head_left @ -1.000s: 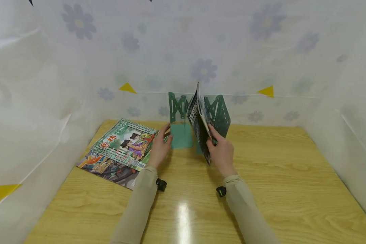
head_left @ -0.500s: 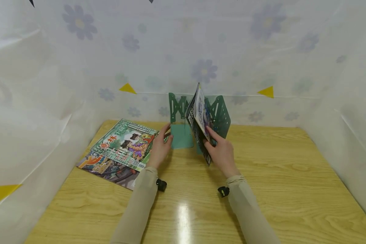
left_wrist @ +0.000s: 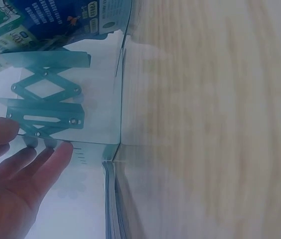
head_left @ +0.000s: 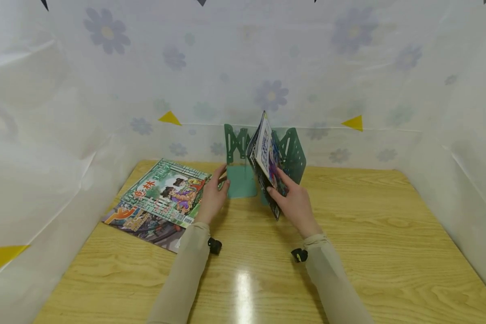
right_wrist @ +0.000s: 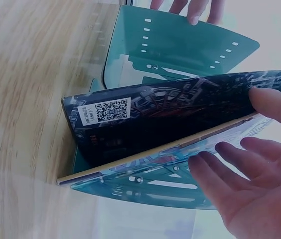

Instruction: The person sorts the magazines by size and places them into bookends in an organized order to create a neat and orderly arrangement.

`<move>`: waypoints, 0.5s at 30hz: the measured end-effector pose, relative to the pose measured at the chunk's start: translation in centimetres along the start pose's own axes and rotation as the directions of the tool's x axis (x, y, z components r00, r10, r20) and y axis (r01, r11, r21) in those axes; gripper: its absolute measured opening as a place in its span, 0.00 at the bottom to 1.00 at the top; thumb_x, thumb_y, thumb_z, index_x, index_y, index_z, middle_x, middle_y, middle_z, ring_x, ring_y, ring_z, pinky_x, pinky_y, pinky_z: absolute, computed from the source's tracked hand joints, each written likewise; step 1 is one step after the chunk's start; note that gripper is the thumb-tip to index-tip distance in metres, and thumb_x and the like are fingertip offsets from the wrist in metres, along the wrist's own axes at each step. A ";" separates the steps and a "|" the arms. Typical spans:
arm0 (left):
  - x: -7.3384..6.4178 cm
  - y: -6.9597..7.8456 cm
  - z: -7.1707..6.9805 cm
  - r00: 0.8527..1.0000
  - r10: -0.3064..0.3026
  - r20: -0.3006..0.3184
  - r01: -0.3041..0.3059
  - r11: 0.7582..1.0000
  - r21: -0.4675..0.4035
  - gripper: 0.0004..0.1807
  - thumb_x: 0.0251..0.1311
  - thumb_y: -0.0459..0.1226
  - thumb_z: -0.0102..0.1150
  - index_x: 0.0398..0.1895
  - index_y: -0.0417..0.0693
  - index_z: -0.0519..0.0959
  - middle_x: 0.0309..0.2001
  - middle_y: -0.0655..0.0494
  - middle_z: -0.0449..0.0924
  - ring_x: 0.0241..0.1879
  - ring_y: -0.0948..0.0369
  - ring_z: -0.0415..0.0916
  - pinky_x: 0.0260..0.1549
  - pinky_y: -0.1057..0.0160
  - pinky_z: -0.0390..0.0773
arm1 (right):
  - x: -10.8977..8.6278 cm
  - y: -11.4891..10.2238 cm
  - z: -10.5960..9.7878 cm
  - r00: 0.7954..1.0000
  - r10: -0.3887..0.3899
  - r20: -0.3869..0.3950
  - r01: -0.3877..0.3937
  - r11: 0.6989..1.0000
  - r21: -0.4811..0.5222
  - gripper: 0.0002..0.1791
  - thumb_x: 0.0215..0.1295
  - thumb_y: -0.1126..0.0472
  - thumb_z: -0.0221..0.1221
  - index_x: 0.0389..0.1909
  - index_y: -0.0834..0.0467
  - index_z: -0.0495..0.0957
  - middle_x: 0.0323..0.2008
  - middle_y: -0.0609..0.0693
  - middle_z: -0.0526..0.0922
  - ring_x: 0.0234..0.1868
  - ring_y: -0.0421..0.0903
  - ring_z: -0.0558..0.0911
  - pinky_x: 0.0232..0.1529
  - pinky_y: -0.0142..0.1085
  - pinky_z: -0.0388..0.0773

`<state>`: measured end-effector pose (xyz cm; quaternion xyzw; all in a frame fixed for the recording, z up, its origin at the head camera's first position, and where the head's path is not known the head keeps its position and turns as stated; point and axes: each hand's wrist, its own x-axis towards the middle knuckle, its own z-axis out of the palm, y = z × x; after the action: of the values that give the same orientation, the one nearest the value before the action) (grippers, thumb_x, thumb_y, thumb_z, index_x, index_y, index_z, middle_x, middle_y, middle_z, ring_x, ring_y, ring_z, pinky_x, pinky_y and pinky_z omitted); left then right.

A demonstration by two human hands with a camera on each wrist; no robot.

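Observation:
In the head view a green metal expanding bookend [head_left: 241, 180] stands at the table's back middle. My right hand [head_left: 297, 202] holds two magazines upright and slightly tilted within it. The right wrist view shows the thumb on the dark magazine [right_wrist: 150, 114] with a QR code and the fingers against the colourful magazine [right_wrist: 155, 158]; they part in a narrow V. My left hand [head_left: 213, 195] touches the bookend's left panel with its fingertips, fingers nearly straight, as the left wrist view [left_wrist: 18, 174] also shows. The magazines' lower ends partly hide the bookend's base.
On the left of the wooden table [head_left: 368, 234] lie a green-covered magazine [head_left: 168, 191] and, partly under it, a darker magazine [head_left: 150, 227]. A flowered white sheet [head_left: 227, 67] hangs behind and at the sides, with yellow triangles [head_left: 170, 118] on it.
My right hand has shifted and turned a little, the thumb sliding back along the dark magazine. The colourful cover has turned more toward the head camera. The left hand keeps its place.

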<state>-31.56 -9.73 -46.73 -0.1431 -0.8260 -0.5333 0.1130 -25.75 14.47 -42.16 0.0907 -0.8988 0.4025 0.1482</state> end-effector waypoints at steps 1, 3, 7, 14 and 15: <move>0.0 0.0 0.0 1.000 0.000 0.001 0.000 1.000 0.000 0.29 0.74 0.34 0.49 0.76 0.54 0.58 0.71 0.49 0.63 0.63 0.50 0.70 0.55 0.52 0.77 | -0.1 0.0 -0.1 1.000 -0.002 0.010 0.002 1.000 -0.005 0.36 0.69 0.48 0.61 0.74 0.52 0.62 0.38 0.62 0.83 0.25 0.54 0.76 0.26 0.44 0.73; 0.0 0.0 0.0 1.000 0.002 -0.001 -0.002 1.000 0.004 0.29 0.74 0.34 0.49 0.76 0.54 0.59 0.71 0.49 0.64 0.63 0.51 0.70 0.55 0.52 0.77 | -0.2 -0.1 -0.2 0.999 -0.011 0.032 0.012 1.000 -0.011 0.36 0.70 0.48 0.60 0.75 0.54 0.61 0.55 0.63 0.79 0.44 0.59 0.80 0.43 0.52 0.78; 0.0 0.0 0.0 1.000 0.008 -0.003 -0.008 1.000 0.000 0.29 0.74 0.34 0.49 0.76 0.53 0.58 0.71 0.47 0.63 0.63 0.51 0.70 0.56 0.53 0.77 | -0.5 -0.2 -0.5 0.998 -0.017 0.053 0.018 0.999 -0.029 0.37 0.71 0.48 0.58 0.75 0.57 0.60 0.68 0.60 0.68 0.66 0.61 0.68 0.62 0.59 0.67; 0.0 0.1 0.0 1.000 0.004 0.000 -0.004 1.000 -0.001 0.30 0.74 0.35 0.49 0.77 0.54 0.58 0.71 0.47 0.63 0.64 0.51 0.69 0.57 0.53 0.76 | -1.3 -0.2 -1.2 1.000 -0.031 -0.007 0.031 0.999 -0.020 0.33 0.72 0.50 0.57 0.73 0.58 0.62 0.66 0.58 0.69 0.65 0.58 0.69 0.62 0.55 0.68; 0.0 0.1 0.0 1.000 0.001 -0.001 -0.001 1.000 -0.001 0.29 0.74 0.35 0.49 0.77 0.54 0.58 0.71 0.48 0.63 0.64 0.51 0.69 0.57 0.54 0.75 | -1.4 -0.1 -1.3 0.999 -0.038 -0.029 0.038 0.999 -0.018 0.32 0.72 0.51 0.57 0.72 0.59 0.63 0.66 0.58 0.70 0.64 0.58 0.70 0.61 0.54 0.70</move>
<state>-31.51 -9.70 -46.70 -0.1433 -0.8256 -0.5338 0.1139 -24.15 15.49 -41.73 0.1005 -0.8983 0.3928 0.1696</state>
